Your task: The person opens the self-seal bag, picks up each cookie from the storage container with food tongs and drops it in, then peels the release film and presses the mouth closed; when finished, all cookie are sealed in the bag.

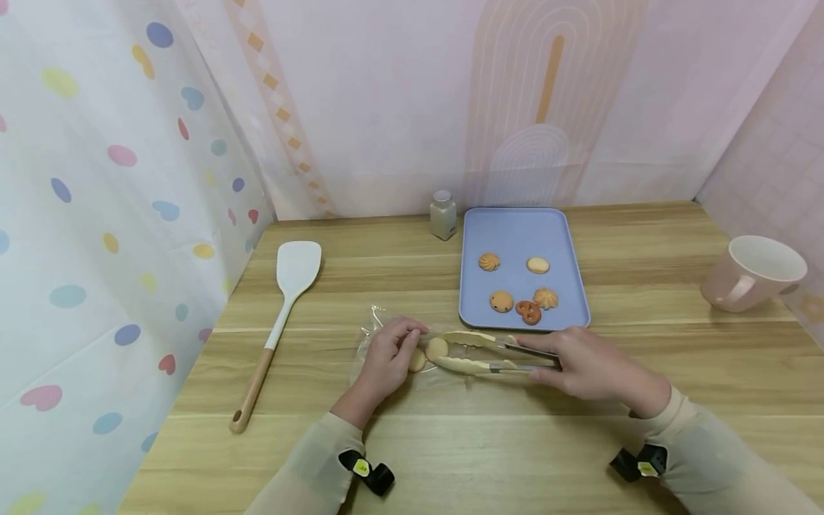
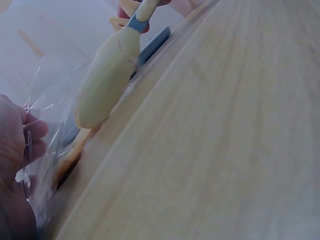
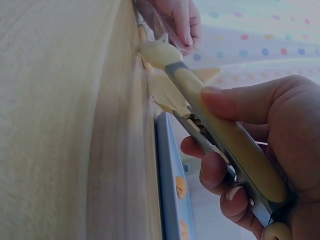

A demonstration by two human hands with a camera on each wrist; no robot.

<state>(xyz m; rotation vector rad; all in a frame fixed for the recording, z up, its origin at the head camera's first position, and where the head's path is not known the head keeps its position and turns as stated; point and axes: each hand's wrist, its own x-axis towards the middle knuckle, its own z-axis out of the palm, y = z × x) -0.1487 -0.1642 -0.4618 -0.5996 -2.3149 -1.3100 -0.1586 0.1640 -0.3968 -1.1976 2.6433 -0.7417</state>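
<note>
My right hand grips a pair of tongs with cream tips, which point left across the table. Between the tong tips, at their far end, lies a round pale cookie. A second cookie sits beside it, close to my left hand. That hand pinches the edge of a clear plastic bag lying on the wood. Whether the tongs squeeze the first cookie is hard to tell. Behind the tongs is a blue tray with several cookies and a pretzel-shaped one.
A white spatula with a wooden handle lies on the left of the table. At the back, left of the tray, stands a small jar. A pink mug is at the far right. Patterned curtains hang behind the table.
</note>
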